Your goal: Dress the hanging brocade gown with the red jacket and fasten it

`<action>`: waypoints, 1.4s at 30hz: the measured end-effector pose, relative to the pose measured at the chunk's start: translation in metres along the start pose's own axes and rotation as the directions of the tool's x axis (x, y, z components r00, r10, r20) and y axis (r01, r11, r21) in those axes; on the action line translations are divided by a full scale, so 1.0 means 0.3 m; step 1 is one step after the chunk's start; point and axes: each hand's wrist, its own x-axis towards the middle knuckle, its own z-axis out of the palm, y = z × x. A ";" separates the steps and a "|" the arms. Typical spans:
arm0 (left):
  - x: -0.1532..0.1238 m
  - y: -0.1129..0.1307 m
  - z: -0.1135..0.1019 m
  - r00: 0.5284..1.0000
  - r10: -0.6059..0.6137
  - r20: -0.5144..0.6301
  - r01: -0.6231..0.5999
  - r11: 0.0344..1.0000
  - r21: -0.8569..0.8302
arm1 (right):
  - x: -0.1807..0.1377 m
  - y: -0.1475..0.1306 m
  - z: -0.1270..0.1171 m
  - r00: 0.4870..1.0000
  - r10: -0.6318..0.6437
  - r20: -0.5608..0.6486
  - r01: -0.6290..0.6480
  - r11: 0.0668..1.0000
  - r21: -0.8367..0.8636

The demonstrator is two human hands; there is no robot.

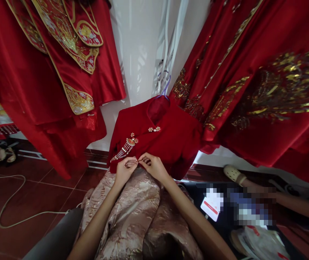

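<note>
A red velvet jacket (167,144) hangs in front of me from a hanger with a purple hook (166,86). Jewelled buttons (154,129) sit below its collar, and a fan-shaped brooch (131,141) with beaded tassels is on its front. At the jacket's lower front, my left hand (125,169) is closed in a pinch. My right hand (154,166) pinches too, its fingertips meeting those of the left. Whatever lies between the fingertips is too small to make out. Beneath both hands, a pinkish brocade cloth (132,213) with a metallic sheen spreads over my lap.
Embroidered red garments (73,54) hang at left, and sequined red gowns (252,90) at right. A pale cable (24,187) curls across the tiled floor. At right are a lit screen (212,206), a plastic bag (265,242) and another person's arm (300,204).
</note>
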 end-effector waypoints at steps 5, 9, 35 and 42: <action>0.001 -0.016 -0.008 0.999 0.019 0.028 -0.019 1.000 0.009 | -0.006 0.011 0.030 0.999 -0.026 -0.046 0.023 0.998 -0.063; 0.003 -0.022 -0.013 0.999 0.038 0.023 -0.039 0.999 0.031 | -0.008 0.009 0.039 0.997 -0.034 -0.064 0.027 0.995 -0.101; 0.008 -0.007 -0.052 0.902 0.372 -0.218 -0.243 0.856 0.456 | 0.016 -0.033 -0.129 0.978 0.011 -0.209 -0.010 1.000 0.002; -0.019 0.020 -0.020 0.925 0.379 -0.016 -0.319 0.799 0.510 | 0.018 -0.057 -0.167 0.920 0.081 -0.384 -0.064 0.996 0.057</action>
